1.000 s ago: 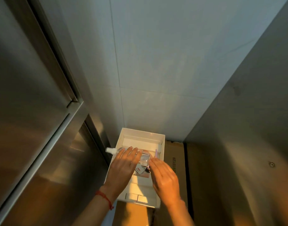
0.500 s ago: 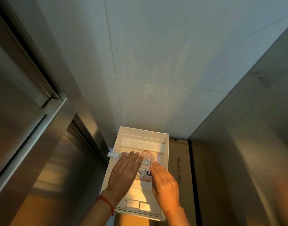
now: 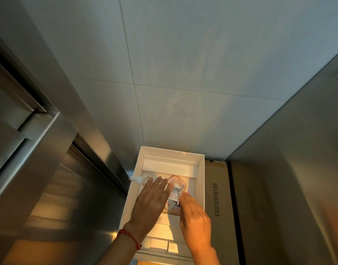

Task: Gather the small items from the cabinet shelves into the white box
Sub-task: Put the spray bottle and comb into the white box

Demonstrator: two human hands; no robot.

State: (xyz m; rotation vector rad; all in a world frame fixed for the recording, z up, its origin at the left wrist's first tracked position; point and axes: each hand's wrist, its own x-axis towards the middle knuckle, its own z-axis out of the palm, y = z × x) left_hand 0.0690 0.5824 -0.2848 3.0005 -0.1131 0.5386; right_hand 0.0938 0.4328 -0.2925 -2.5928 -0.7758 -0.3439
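At lower centre of the frame, the white box point(image 3: 201, 180) sits below the tiled wall point(image 3: 183, 73). The left hand point(image 3: 150, 202) lies flat, fingers straight, over a clear bottle point(image 3: 139, 179). The right hand point(image 3: 195, 217), fingers straight, touches a clear packet point(image 3: 176, 187) inside the box.

"cgc2510129" runs along the cardboard carton point(image 3: 217, 199) beside the box.

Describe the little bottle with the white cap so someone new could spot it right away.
Find the white box at the foot of the tiled wall, beside the brown carton. The small clear bottle lies across its left rim, under the left hand fingertips. Alone among the items, its white cap pokes outside the box.
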